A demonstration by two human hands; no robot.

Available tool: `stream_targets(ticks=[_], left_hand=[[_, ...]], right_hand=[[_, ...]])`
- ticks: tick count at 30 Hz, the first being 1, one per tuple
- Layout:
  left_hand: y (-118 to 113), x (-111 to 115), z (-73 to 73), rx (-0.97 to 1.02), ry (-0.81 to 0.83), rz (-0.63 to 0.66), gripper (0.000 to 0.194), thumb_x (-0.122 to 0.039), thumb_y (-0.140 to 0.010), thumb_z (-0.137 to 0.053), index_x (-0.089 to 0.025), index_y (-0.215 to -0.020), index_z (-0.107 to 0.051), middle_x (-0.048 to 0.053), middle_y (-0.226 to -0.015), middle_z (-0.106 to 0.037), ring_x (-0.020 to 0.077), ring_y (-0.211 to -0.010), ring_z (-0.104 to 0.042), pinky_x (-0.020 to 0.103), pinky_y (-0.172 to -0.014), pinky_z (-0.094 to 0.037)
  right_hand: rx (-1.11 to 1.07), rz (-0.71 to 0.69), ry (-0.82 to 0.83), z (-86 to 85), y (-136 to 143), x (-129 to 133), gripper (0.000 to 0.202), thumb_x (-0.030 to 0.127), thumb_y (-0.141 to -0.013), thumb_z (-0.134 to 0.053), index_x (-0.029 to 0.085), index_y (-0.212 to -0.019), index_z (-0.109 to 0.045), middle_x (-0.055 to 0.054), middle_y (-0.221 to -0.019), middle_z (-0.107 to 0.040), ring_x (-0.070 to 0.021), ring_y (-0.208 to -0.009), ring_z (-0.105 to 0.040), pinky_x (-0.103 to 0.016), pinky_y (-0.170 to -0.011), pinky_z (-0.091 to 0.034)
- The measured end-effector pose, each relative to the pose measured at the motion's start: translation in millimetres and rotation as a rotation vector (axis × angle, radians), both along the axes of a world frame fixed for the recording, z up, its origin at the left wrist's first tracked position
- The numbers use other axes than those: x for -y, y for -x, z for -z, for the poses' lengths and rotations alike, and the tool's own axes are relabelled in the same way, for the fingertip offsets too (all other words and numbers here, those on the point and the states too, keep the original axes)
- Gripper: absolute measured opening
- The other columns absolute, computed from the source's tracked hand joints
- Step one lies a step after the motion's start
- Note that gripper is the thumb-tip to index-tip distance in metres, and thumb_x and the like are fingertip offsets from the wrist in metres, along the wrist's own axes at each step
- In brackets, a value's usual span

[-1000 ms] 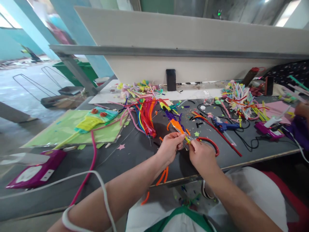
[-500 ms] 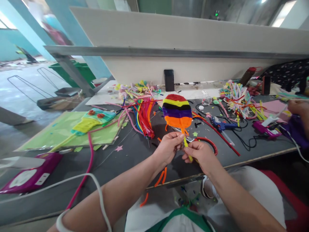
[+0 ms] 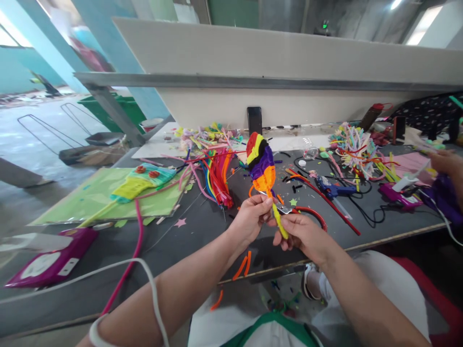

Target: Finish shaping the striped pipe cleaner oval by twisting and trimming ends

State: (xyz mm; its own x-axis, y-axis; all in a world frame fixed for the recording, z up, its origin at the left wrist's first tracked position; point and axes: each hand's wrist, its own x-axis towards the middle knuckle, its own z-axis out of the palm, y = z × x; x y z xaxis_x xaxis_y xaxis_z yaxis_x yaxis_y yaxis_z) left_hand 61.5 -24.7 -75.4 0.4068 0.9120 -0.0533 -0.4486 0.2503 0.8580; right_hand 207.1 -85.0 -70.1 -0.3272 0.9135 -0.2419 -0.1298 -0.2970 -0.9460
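Note:
A striped pipe-cleaner paddle point(image 3: 261, 164), banded red, yellow, black, purple and orange, stands upright over the table, turned partly edge-on. My left hand point(image 3: 251, 214) pinches its base, where the orange stem meets a yellow pipe cleaner point(image 3: 278, 219). Lower down, my right hand point(image 3: 298, 231) has thumb and fingers closed round the yellow stem. Just behind my hands lie red-handled scissors point(image 3: 313, 212), their blades partly hidden. Short orange pipe-cleaner pieces point(image 3: 242, 265) rest at the table's front edge.
Bundled colourful pipe cleaners point(image 3: 219, 178) lie left of centre, beside a green sheet point(image 3: 72, 197) bearing a yellow-and-teal paddle point(image 3: 141, 183). A blue glue gun point(image 3: 334, 188) is at right. A phone point(image 3: 254, 120) leans at the back. A white cable point(image 3: 144, 270) crosses my left forearm. Another person's hand point(image 3: 446, 161) shows far right.
The striped paddle has turned on its stem, from facing me broadly to a narrower, angled side. Both hands keep their grip in nearly the same place.

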Motion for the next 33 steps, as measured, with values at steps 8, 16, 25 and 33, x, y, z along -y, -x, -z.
stream_targets(ticks=[8, 16, 25, 33], left_hand=[[-4, 2, 3.0, 0.076, 0.066, 0.057, 0.021, -0.028, -0.067, -0.073, -0.012, -0.071, -0.061, -0.005, -0.050, -0.040, 0.0039, -0.043, -0.035, 0.018, -0.043, -0.027], [-10, 2, 12.3, 0.091, 0.138, 0.090, 0.024, -0.031, -0.071, -0.070, -0.012, -0.073, -0.057, -0.006, -0.050, -0.039, 0.0034, -0.042, -0.034, 0.018, -0.043, -0.025], [-12, 6, 13.8, 0.027, 0.087, 0.014, 0.024, -0.033, -0.071, -0.070, -0.011, -0.075, -0.060, -0.006, -0.049, -0.039, 0.0039, -0.043, -0.033, 0.020, -0.044, -0.023], [-11, 4, 16.5, -0.032, 0.070, 0.046, 0.027, -0.036, -0.070, -0.069, -0.012, -0.070, -0.059, -0.006, -0.045, -0.038, 0.0042, -0.040, -0.031, 0.020, -0.043, -0.024]], right_hand=[[0.305, 0.268, -0.155, 9.3, 8, -3, 0.018, 0.033, -0.072, -0.062, 0.018, -0.064, -0.060, -0.001, -0.055, -0.066, -0.0122, -0.047, -0.054, -0.024, -0.050, -0.040], [1.116, 0.441, -0.586, 13.4, 14, 0, 0.012, 0.024, -0.077, -0.055, 0.019, -0.069, -0.061, -0.004, -0.068, -0.069, -0.0166, -0.062, -0.061, -0.025, -0.055, -0.032], [1.424, 0.486, -0.679, 19.9, 20, 0, 0.015, 0.023, -0.080, -0.052, 0.019, -0.066, -0.057, -0.004, -0.060, -0.065, -0.0144, -0.053, -0.056, -0.028, -0.052, -0.021], [1.505, 0.503, -0.743, 24.9, 21, 3, 0.016, 0.022, -0.082, -0.049, 0.018, -0.069, -0.056, -0.004, -0.061, -0.064, -0.0152, -0.055, -0.057, -0.029, -0.053, -0.022]])
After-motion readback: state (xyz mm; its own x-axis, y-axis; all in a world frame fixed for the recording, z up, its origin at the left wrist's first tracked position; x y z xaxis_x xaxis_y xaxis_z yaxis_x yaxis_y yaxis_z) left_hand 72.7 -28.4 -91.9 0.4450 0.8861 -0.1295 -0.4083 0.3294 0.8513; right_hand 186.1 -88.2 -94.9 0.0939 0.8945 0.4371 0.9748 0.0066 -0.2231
